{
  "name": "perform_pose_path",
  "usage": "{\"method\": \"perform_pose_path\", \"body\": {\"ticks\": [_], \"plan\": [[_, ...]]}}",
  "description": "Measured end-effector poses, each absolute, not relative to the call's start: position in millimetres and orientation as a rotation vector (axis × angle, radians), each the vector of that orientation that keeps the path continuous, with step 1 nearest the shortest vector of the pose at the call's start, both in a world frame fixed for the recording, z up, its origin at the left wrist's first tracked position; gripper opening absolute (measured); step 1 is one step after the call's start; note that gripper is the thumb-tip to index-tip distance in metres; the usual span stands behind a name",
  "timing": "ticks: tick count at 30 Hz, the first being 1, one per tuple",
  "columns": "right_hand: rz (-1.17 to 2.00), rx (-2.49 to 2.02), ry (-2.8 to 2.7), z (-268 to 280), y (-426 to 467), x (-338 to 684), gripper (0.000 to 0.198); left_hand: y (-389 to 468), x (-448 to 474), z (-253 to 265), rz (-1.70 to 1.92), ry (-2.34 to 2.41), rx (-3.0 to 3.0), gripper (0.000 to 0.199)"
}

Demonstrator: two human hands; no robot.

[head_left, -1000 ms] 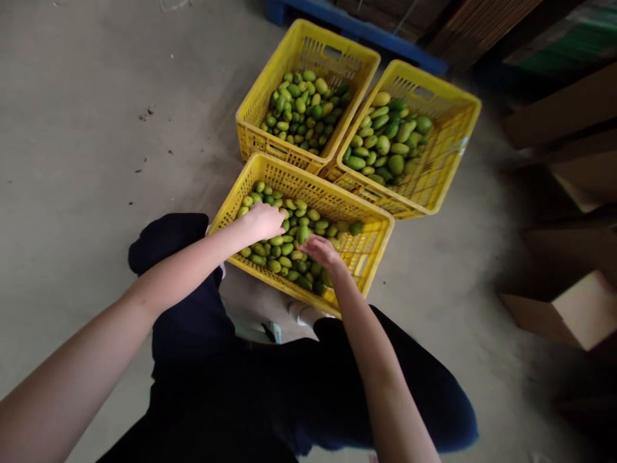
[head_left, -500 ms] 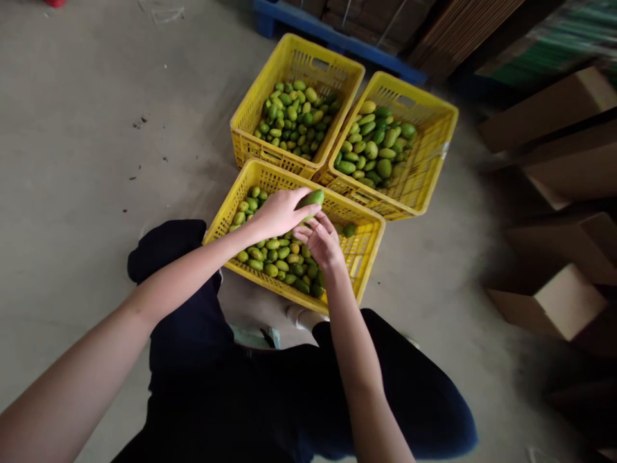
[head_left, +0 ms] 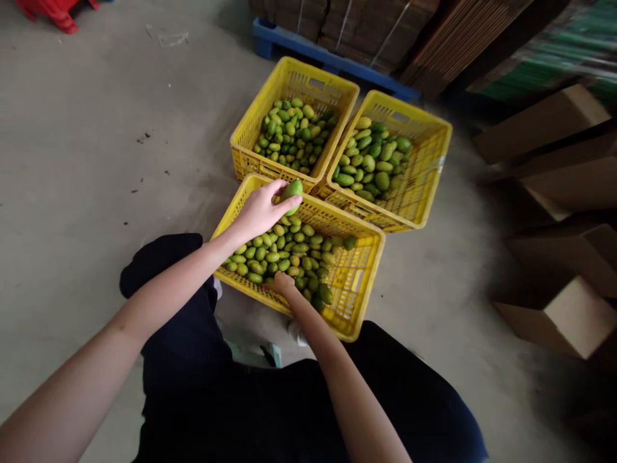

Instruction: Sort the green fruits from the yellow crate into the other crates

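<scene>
My left hand (head_left: pixel 260 209) is closed round a green mango (head_left: pixel 292 195), held above the back left part of the near yellow crate (head_left: pixel 371 257). Many smaller green and yellowish mangoes (head_left: pixel 274 247) lie in that crate, mostly toward its left and middle. Down at the crate's front side, my right hand (head_left: pixel 281 283) is among the fruit. Its fingers are curled downward and mostly hidden, so what they grip, if anything, does not show.
Two more yellow crates, one at back left (head_left: pixel 236 138) and one at back right (head_left: pixel 436 161), hold mangoes. Behind them stands a blue pallet (head_left: pixel 274 38) with stacked cardboard. Open cardboard boxes (head_left: pixel 554 315) line the right side. A red plastic object (head_left: pixel 53 9) is at top left.
My hands have separated. The left moved slightly left with the mango in it, while the right went down and left into the near crate. The view has tilted a little upward.
</scene>
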State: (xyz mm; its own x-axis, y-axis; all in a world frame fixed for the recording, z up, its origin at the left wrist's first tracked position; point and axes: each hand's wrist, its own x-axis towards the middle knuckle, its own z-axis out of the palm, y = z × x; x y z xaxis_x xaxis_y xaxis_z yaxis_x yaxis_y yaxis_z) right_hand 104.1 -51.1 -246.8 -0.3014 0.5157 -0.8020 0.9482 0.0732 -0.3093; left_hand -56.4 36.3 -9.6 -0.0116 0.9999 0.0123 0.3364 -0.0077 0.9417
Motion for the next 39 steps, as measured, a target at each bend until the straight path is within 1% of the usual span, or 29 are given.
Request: {"method": "perform_pose_path", "body": {"ticks": [5,7,8,11,12,16,18,20,22,25,27,29,32,35,39], "plan": [[-1.192,1.535,1.788,-235,-50,98,0.024,42,-59,-16,1.109,1.417,1.392,0.031],[-1.269,1.551,1.772,-220,-46,101,0.022,45,-60,-14,1.122,1.380,1.301,0.030],[-1.320,1.554,1.763,-211,-42,104,0.024,46,-60,-12,1.112,1.348,1.233,0.029],[-1.564,1.573,1.767,-168,-14,120,0.036,45,-59,1,1.043,1.213,0.993,0.028],[-1.688,1.589,1.794,-148,-1,128,0.038,44,-58,5,1.027,1.166,0.923,0.026],[-1.988,1.725,2.043,-60,43,165,0.039,37,-54,22,1.042,1.032,0.789,0.022],[-2.102,1.852,2.220,-22,47,178,0.043,32,-49,26,1.042,0.980,0.803,0.024],[-2.292,2.035,2.427,3,36,183,0.041,26,-43,27,1.031,0.938,0.873,0.029],[-2.466,2.197,2.582,12,20,178,0.037,19,-36,26,1.030,0.923,0.999,0.034],[-2.501,2.254,2.696,10,1,165,0.038,13,-27,22,1.055,0.963,1.213,0.049],[-2.420,2.251,2.796,7,-2,161,0.042,13,-23,20,1.083,0.991,1.317,0.055],[-2.198,2.311,2.946,6,0,164,0.046,16,-21,19,1.121,1.018,1.400,0.053],[-1.737,2.437,3.134,9,2,174,0.048,21,-19,19,1.171,1.069,1.529,0.047],[-1.288,2.481,3.285,14,-2,179,0.046,22,-18,17,1.217,1.096,1.684,0.042],[-0.496,2.363,3.443,18,-9,176,0.043,15,-16,11,1.286,1.105,1.827,0.035]]}}
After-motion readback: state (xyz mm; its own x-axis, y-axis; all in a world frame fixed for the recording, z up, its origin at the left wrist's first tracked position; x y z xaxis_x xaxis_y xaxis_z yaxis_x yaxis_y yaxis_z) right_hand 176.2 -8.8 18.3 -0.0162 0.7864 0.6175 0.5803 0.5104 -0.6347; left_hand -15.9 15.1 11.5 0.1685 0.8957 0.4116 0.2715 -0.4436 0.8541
